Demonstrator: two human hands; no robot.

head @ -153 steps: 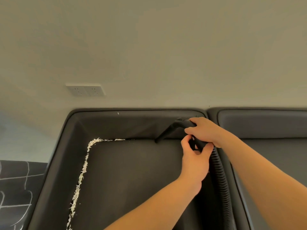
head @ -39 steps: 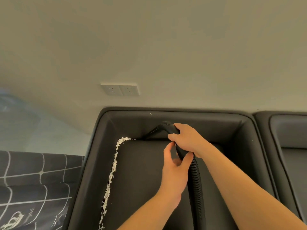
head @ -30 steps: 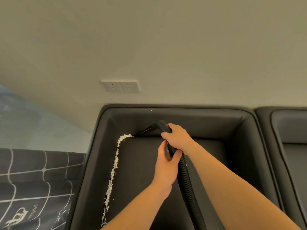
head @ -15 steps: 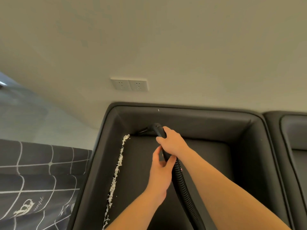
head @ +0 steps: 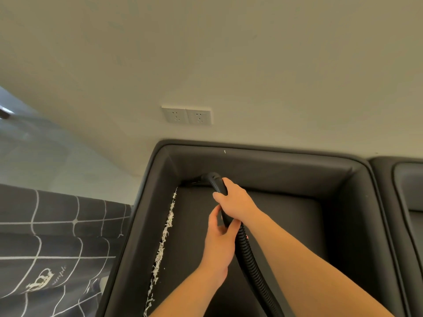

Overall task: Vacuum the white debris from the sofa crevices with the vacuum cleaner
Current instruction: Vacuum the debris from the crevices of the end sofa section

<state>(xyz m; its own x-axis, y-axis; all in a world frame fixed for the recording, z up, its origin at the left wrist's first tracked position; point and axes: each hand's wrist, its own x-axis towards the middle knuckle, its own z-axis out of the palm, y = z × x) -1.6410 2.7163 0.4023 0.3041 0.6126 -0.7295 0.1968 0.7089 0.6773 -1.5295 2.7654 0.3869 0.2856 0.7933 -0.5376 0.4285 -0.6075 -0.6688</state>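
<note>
with the right hand [head: 235, 202] and left hand [head: 220, 239] both gripping the vacuum hose [head: 249, 255], its nozzle [head: 201, 178] in the corner beyond them, a hurried turn could scatter the white debris [head: 163, 239] lining the crevice to their left.

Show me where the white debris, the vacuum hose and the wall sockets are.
white debris [head: 166, 227], head view, middle of the strip.
vacuum hose [head: 249, 259], head view, ribbed section.
wall sockets [head: 186, 115], head view, the plates' seam.

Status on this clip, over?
Both hands, right and left, grip the hose. Nozzle at back corner. Debris lines left crevice. Nothing blocking.
</note>
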